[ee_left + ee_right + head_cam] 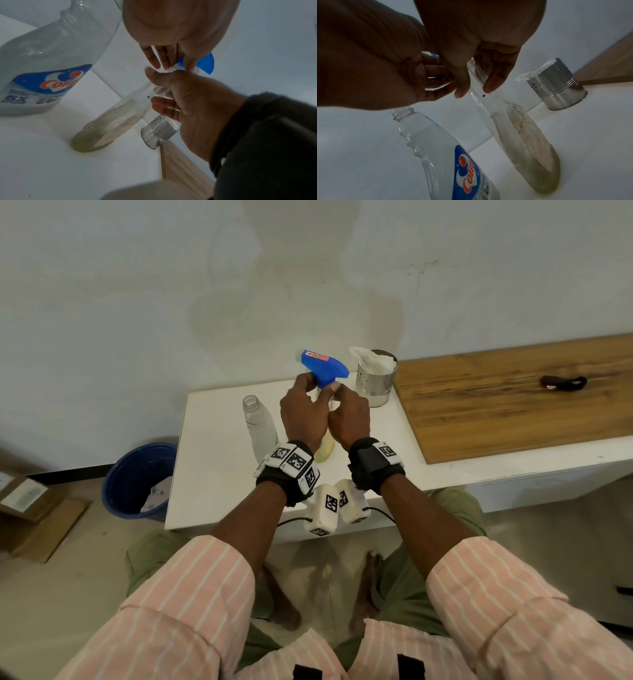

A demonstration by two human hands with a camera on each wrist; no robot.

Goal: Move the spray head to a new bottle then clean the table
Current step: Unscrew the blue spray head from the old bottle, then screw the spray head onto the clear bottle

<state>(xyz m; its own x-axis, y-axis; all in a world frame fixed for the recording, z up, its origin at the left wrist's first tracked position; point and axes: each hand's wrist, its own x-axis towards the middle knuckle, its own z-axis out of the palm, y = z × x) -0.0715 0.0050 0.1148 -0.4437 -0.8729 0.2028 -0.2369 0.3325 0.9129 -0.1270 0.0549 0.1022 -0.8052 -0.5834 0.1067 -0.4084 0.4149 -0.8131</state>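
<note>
A blue spray head sits on a clear bottle with yellowish liquid at its bottom, standing on the white table. My left hand pinches the spray head's collar. My right hand grips the neck of that bottle just below. An open, capless Colin bottle of clear liquid stands just left of my hands, with its blue label facing me. The joint between head and bottle is hidden by my fingers.
A perforated metal can stuffed with white tissue stands right of the bottles. A wooden board covers the table's right side, with a small black object on it. A blue bin and cardboard boxes stand on the floor at left.
</note>
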